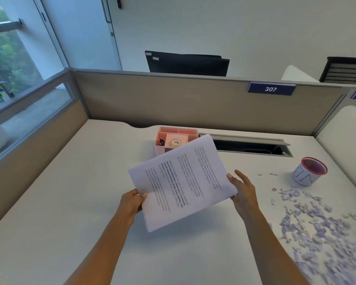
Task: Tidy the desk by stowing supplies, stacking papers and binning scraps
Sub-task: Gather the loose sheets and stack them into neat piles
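Tape roll (175, 142) in pink organizer (178, 129); my left fingers (141, 196) pinch the paper stack (183, 182), right fingers (242, 176) straight against it, lengthwise near-left to far-right.

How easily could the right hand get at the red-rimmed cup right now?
Probably yes: bare desk lies between the right hand and the cup, though that hand rests against the papers.
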The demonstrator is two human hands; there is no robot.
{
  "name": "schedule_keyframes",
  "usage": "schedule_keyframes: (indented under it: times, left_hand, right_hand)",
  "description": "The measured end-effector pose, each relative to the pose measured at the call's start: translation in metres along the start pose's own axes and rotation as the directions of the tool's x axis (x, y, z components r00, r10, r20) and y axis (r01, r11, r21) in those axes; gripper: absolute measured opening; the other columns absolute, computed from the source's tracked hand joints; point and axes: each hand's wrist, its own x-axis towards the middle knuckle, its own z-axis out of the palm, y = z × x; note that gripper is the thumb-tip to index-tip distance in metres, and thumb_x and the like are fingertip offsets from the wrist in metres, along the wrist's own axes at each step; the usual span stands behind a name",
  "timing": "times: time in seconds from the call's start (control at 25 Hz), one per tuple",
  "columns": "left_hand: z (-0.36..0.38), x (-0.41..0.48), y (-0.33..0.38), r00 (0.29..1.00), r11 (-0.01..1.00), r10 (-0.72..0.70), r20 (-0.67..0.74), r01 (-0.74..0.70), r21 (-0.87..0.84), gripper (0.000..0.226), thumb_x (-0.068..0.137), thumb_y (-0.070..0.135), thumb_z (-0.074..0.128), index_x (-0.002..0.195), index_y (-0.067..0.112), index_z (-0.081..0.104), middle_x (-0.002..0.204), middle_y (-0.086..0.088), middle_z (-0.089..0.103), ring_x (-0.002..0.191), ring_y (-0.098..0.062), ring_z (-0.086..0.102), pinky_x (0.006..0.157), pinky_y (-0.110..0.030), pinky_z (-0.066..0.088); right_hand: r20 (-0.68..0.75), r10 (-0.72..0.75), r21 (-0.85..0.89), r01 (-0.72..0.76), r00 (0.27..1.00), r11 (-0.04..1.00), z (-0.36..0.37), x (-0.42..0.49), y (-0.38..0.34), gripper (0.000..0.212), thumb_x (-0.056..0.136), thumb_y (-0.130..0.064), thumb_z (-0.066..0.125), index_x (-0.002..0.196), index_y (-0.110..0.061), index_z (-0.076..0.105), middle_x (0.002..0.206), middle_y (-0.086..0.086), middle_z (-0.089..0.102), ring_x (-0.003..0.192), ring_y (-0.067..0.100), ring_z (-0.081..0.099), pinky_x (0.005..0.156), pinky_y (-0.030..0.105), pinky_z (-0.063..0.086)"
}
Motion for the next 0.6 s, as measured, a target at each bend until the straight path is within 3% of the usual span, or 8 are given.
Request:
schedule_keyframes:
  times: [0.08, 0.2, 0.36, 0.48, 0.6]
  left_hand:
    - [-0.008, 0.001, -0.002, 0.998, 0.995, -0.062, 0.001, 0.062, -0.084, 0.023, 0.092, -0.009, 0.053, 0.112, -0.002, 0.061, 0.098, -0.014, 0.066, 0.079, -0.025, 0.061, 0.072, -0.038, 0.052]
    - [-0.014, 0.004, -0.002, 0.99, 0.97, -0.14, 0.01, 0.139, -0.199, 0.017, 0.093, -0.008, 0.05, 0.101, 0.001, 0.061, 0.098, -0.013, 0.065, 0.077, -0.023, 0.059, 0.067, -0.036, 0.05]
    - [-0.011, 0.005, -0.001, 0.981, 0.94, -0.187, 0.06, 0.196, -0.28, 0.029, 0.095, -0.007, 0.046, 0.118, 0.008, 0.057, 0.091, -0.008, 0.064, 0.079, -0.022, 0.059, 0.07, -0.038, 0.05]
    - [-0.014, 0.002, -0.003, 0.969, 0.919, -0.201, 0.141, 0.236, -0.316, 0.031, 0.095, -0.007, 0.045, 0.119, 0.011, 0.057, 0.096, -0.006, 0.065, 0.083, -0.021, 0.059, 0.07, -0.036, 0.05]
    - [-0.034, 0.005, -0.003, 0.954, 0.898, -0.199, 0.223, 0.269, -0.348, 0.028, 0.096, -0.005, 0.045, 0.119, 0.006, 0.056, 0.097, -0.007, 0.066, 0.085, -0.02, 0.06, 0.078, -0.037, 0.051]
  right_hand:
    - [-0.037, 0.055, 0.171, -0.048, 0.998, 0.984, 0.016, -0.005, 0.009, 0.065, 0.086, -0.016, 0.071, 0.142, -0.02, 0.036, 0.127, 0.01, 0.055, 0.113, 0.031, 0.057, 0.092, 0.048, 0.051]
    - [0.09, 0.15, 0.318, -0.171, 0.985, 0.933, 0.042, -0.018, 0.027, 0.067, 0.085, -0.013, 0.071, 0.142, -0.018, 0.034, 0.128, 0.014, 0.059, 0.116, 0.031, 0.059, 0.094, 0.053, 0.051]
    - [0.335, 0.122, 0.132, -0.175, 0.934, 0.976, 0.102, -0.043, 0.04, 0.046, 0.086, -0.018, 0.069, 0.13, -0.021, 0.053, 0.123, 0.005, 0.067, 0.112, 0.025, 0.064, 0.088, 0.047, 0.056]
    - [0.28, 0.066, 0.168, -0.116, 0.958, 0.979, 0.142, -0.048, 0.045, 0.037, 0.09, -0.01, 0.065, 0.126, -0.018, 0.057, 0.116, 0.007, 0.07, 0.106, 0.026, 0.068, 0.09, 0.05, 0.055]
    - [0.25, 0.022, 0.075, -0.043, 0.968, 0.996, 0.161, -0.039, 0.045, 0.024, 0.092, -0.01, 0.063, 0.115, -0.015, 0.063, 0.112, 0.007, 0.072, 0.1, 0.026, 0.07, 0.084, 0.044, 0.058]
